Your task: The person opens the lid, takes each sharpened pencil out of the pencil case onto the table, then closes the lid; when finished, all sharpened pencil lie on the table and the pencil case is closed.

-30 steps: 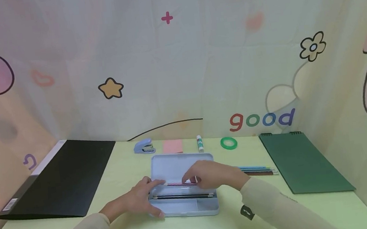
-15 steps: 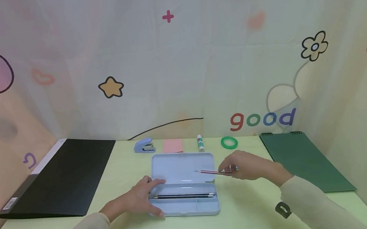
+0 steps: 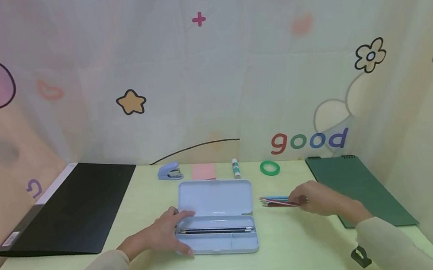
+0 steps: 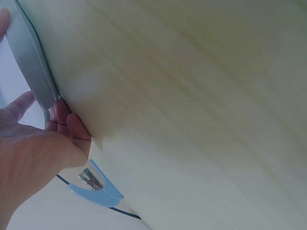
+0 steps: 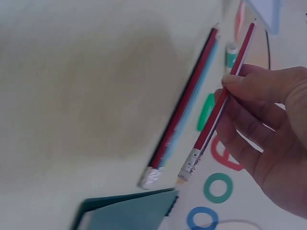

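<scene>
A light blue pencil case (image 3: 215,197) lies with its lid laid back, dark pencils (image 3: 217,230) in its middle groove. My left hand (image 3: 167,234) grips its left end, thumb at the front corner and forefinger reaching over the inside; the left wrist view shows other fingers curled against the case's side. To the right of the case, my right hand (image 3: 316,197) pinches a red pencil (image 5: 223,103) between thumb and fingers, its eraser end toward the green pad. Just beneath it, several pencils (image 5: 184,103), dark, red and light blue, lie side by side on the table.
Along the back stand a blue stapler (image 3: 170,172), pink sticky notes (image 3: 203,171), a glue stick (image 3: 236,169) and a green tape roll (image 3: 270,168). A black folder (image 3: 76,209) lies at left, a green spiral pad (image 3: 368,198) at right.
My right hand has lifted the red pencil out of the case and carried it right, over the pencils on the table. My left hand has stayed on the case.
</scene>
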Motion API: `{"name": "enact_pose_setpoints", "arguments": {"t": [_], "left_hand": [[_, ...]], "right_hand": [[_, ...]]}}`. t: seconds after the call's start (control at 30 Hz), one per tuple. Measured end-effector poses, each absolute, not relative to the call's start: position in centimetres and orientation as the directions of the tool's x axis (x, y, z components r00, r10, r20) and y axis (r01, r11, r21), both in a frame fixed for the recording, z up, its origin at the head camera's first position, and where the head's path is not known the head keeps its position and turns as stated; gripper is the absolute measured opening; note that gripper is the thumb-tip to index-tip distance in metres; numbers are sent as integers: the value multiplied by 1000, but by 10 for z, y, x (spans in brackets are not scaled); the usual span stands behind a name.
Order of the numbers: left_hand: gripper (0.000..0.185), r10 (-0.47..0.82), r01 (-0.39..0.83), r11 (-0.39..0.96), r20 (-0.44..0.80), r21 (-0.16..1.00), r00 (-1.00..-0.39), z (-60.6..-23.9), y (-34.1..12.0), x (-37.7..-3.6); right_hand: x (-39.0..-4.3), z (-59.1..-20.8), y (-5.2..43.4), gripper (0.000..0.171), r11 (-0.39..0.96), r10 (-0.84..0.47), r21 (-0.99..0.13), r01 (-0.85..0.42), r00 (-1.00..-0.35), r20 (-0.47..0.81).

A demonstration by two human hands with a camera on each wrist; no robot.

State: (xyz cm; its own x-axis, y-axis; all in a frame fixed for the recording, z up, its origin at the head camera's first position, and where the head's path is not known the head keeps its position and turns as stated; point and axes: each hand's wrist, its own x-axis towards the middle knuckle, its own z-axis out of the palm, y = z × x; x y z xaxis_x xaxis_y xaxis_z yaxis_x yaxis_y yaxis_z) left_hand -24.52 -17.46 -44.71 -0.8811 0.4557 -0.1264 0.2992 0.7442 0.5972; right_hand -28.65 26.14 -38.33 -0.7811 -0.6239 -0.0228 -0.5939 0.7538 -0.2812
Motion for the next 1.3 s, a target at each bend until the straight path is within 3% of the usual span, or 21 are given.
{"name": "enact_pose_setpoints", "arguments": {"t": [0.37,0.73,1.3], "left_hand": [[92,452,297,751,-132,589,-882,-448,-176,-250],[93,463,312,748,-124,585,-878,-443,-175,-246],[93,446,286,757,-144,588,-883,-446,-174,-246]], "right_hand": [[-286,-411,271,24,850,-497,-201,-488,-868,6],[-289,-420,276,20,834,-518,-148,-532,-847,121],[-293,-420,274,18,849,-493,-125,-513,-856,157]]}}
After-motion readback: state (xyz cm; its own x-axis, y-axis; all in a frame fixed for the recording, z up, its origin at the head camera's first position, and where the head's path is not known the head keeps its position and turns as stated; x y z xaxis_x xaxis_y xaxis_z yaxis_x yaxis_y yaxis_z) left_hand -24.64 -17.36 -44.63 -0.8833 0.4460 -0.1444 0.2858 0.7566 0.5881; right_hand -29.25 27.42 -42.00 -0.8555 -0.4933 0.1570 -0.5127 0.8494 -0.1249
